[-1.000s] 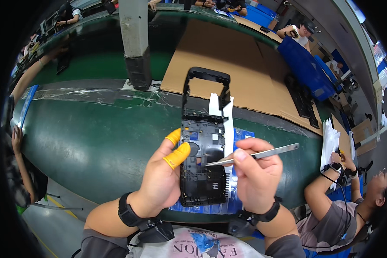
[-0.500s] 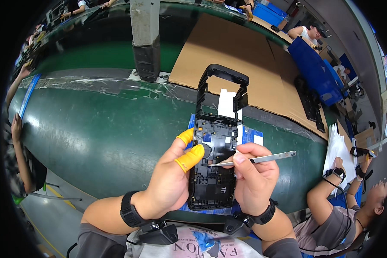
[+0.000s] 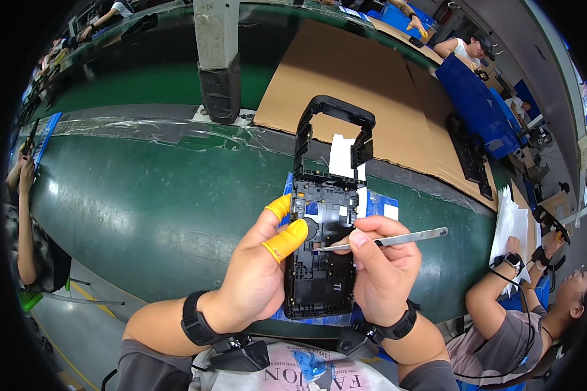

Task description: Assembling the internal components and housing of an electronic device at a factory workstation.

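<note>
Housing (image 3: 319, 272), black with an open upper frame, lay in my remote view between the left hand (image 3: 254, 277), the nearer, which gripped its left side in yellow finger cots (image 3: 287, 241), and the right hand (image 3: 389, 277), which pinched metal tweezers (image 3: 424, 235) across its middle, the long axis running forward from both.

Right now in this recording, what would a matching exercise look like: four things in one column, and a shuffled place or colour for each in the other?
1. tweezers
2. black housing
3. finger cots
4. cardboard sheet

A. bright yellow
B. brown, lying flat
C. held by the left hand
D. held in the right hand

Pairs: 1-D; 2-C; 3-A; 4-B
</note>
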### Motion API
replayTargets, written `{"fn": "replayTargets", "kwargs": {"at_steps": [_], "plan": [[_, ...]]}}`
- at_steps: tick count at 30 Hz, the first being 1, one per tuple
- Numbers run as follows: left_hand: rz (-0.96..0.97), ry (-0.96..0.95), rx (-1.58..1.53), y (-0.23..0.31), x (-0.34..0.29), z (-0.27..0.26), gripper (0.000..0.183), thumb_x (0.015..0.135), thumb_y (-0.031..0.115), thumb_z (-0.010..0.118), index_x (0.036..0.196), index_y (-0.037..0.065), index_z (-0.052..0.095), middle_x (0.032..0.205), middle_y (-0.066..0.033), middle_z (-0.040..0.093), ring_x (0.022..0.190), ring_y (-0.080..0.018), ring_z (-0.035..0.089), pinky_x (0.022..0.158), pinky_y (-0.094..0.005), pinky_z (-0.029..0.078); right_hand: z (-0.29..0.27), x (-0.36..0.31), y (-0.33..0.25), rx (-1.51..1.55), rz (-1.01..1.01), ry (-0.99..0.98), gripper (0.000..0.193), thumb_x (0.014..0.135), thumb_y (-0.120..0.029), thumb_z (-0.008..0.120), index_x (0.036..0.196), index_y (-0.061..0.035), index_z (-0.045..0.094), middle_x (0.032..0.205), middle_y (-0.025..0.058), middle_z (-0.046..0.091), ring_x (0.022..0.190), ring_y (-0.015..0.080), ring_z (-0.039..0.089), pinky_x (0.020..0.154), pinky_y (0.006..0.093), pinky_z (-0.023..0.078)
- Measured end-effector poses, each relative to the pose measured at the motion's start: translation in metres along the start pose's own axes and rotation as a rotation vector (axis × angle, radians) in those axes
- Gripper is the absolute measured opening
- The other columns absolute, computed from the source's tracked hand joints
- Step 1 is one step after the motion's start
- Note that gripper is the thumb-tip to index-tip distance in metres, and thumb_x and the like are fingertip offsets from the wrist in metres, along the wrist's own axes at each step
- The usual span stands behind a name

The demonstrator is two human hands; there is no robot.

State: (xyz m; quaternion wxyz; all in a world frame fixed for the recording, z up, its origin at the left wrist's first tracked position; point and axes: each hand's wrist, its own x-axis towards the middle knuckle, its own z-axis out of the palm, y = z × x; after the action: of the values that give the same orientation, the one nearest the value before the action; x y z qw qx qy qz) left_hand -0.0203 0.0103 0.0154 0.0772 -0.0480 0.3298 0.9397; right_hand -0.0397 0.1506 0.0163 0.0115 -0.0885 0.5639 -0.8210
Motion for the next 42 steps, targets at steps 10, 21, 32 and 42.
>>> {"fn": "replayTargets", "kwargs": {"at_steps": [10,21,32,42], "plan": [[-0.009,0.004,-0.033,0.001,0.003,-0.004,0.038,0.084,0.011,0.046,0.119,0.003,0.034,0.109,-0.0115,0.049,0.097,-0.0201,0.051,0.083,-0.0329,0.042,-0.001,0.004,0.0,-0.003,0.024,0.047,0.017,0.076,0.003,0.055,0.093,0.005,0.053,0.074,0.0072,0.058,0.063,0.0101,0.055,0.062,0.0211,0.045],[0.072,0.165,0.233,0.042,-0.043,-0.019,0.057,0.061,-0.009,0.051,0.116,0.0,0.039,0.107,-0.0139,0.05,0.098,-0.0234,0.052,0.084,-0.0336,0.042,-0.078,0.04,-0.052,0.128,-0.211,0.262,0.014,0.076,-0.001,0.054,0.089,0.0038,0.054,0.066,0.0095,0.056,0.051,0.0116,0.052,0.041,0.0175,0.032],[0.072,0.163,0.408,0.223,0.138,-0.135,0.025,0.085,0.024,0.045,0.098,0.005,0.055,0.09,-0.006,0.06,0.081,-0.0192,0.057,0.076,-0.0323,0.046,-0.125,0.05,-0.016,0.048,-0.16,0.389,0.011,0.074,0.0,0.057,0.084,0.0018,0.056,0.065,0.0044,0.055,0.051,0.0085,0.052,0.041,0.0156,0.032],[0.758,0.327,1.089,0.266,0.216,-0.267,0.039,0.082,0.018,0.046,0.116,-0.002,0.041,0.112,-0.0085,0.047,0.101,-0.0161,0.045,0.087,-0.0268,0.033,-0.123,0.051,-0.005,0.038,-0.1,0.302,0.013,0.075,-0.004,0.058,0.087,0.0001,0.055,0.072,0.0029,0.057,0.061,0.0069,0.055,0.046,0.0157,0.038]]}}
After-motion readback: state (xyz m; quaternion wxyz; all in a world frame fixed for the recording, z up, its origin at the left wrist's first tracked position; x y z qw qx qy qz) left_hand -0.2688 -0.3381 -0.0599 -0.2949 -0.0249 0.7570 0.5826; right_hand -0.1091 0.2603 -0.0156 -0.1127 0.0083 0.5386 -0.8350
